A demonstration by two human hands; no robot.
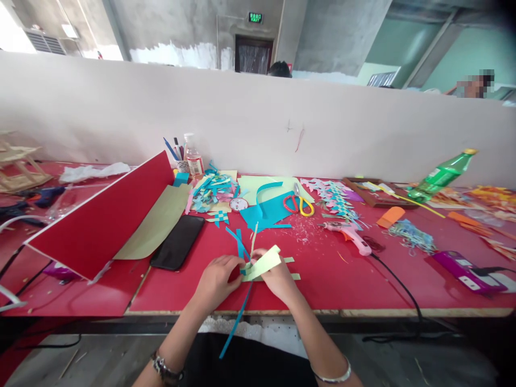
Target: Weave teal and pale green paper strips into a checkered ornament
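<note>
My left hand [221, 277] is closed, its thumb and fingers pinching the left side of a small weave of blue and pale green paper strips. My right hand [278, 279] is closed on the weave's right side, partly behind a folded pale green paper strip [264, 263]. A long blue paper strip [237, 325] hangs down from between the hands, past the table edge. More blue strip ends [241, 244] stick out beyond my fingers. The exact grip of my right fingertips is hidden. Farther back lies a small finished-looking woven piece [220, 216].
Blue paper [268, 212] and red-and-yellow scissors [305, 206] lie ahead. A black phone [178, 242] and a slanted red board [108, 215] are left. On the right are a pink glue gun [350, 235] with a cord, a green bottle [443, 174] and a purple power strip [463, 271].
</note>
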